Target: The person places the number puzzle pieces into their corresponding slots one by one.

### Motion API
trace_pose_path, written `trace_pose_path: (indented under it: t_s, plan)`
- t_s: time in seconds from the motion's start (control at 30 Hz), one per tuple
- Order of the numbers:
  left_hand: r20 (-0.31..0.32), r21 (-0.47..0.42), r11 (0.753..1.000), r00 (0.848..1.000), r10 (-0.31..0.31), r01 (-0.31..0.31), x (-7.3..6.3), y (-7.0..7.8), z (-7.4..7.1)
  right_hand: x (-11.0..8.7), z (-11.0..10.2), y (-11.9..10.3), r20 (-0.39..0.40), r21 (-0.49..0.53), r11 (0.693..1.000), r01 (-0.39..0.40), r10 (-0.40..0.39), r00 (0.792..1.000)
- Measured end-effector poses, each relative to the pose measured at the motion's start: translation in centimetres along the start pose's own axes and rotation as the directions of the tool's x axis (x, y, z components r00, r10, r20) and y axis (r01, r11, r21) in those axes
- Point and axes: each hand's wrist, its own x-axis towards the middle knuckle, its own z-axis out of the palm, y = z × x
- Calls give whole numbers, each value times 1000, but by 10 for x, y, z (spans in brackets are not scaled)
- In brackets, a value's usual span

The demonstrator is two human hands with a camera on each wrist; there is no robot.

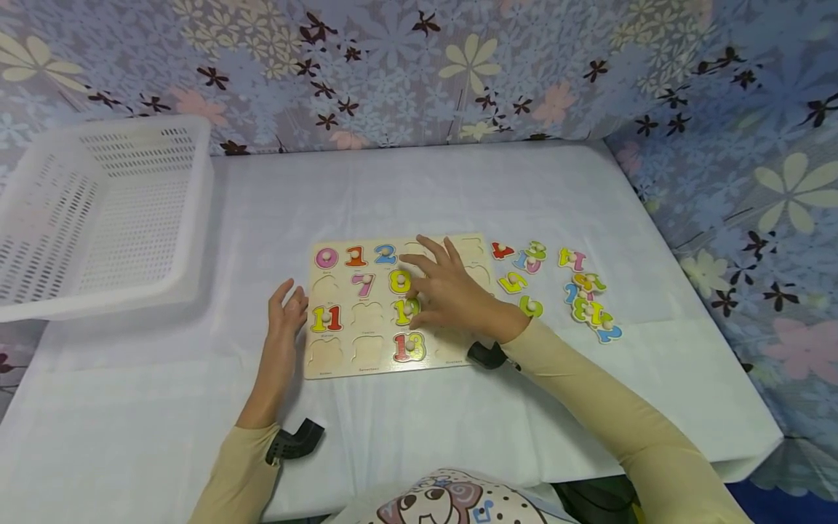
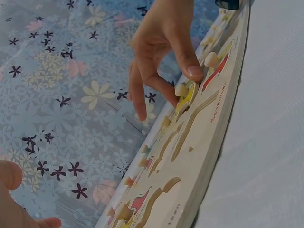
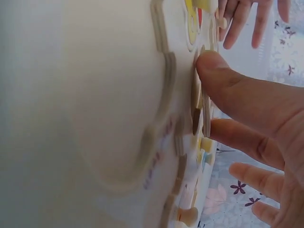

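Pinches a yellow number piece (image 1: 402, 314) by its edges between slightly parted thumb and fingertip of the right hand (image 1: 455, 297), at the middle of the wooden board (image 1: 345, 349). Holds nothing in the left hand (image 1: 286, 316), with fingers loosely extended at the board's nine o'clock. Has a yellow 8 (image 1: 400, 282) at twelve o'clock from that piece, a red-and-yellow 13 (image 1: 409, 347) at six, loose numbers (image 1: 512, 282) at the board's three o'clock.

Head view: soft, even, moderately bright light; faint shadows on the white cloth-covered table (image 1: 419, 189); wide-angle stretching of the perforated white plastic basket (image 1: 192, 273) at far left. Left-wrist view: dimmer, muted colours. Right-wrist view: pale wooden number board (image 3: 109, 95) strongly out of focus at left; washed-out highlights, upper right.
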Motion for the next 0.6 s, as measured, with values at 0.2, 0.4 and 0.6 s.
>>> trace_pose_path:
  t_s: [0.2,0.4,0.6]
  plan:
    - [-1,-2,1000,1000,-2,2,0,0,0,6,1,-6,-22,27,999,38,-37,999]
    - [-1,1,1000,1000,-9,9,1,0,0,19,1,-18,-16,33,998,53,-53,998]
    - [-1,11,1000,1000,-8,8,0,0,0,6,-1,-19,-17,0,1000,29,-29,999]
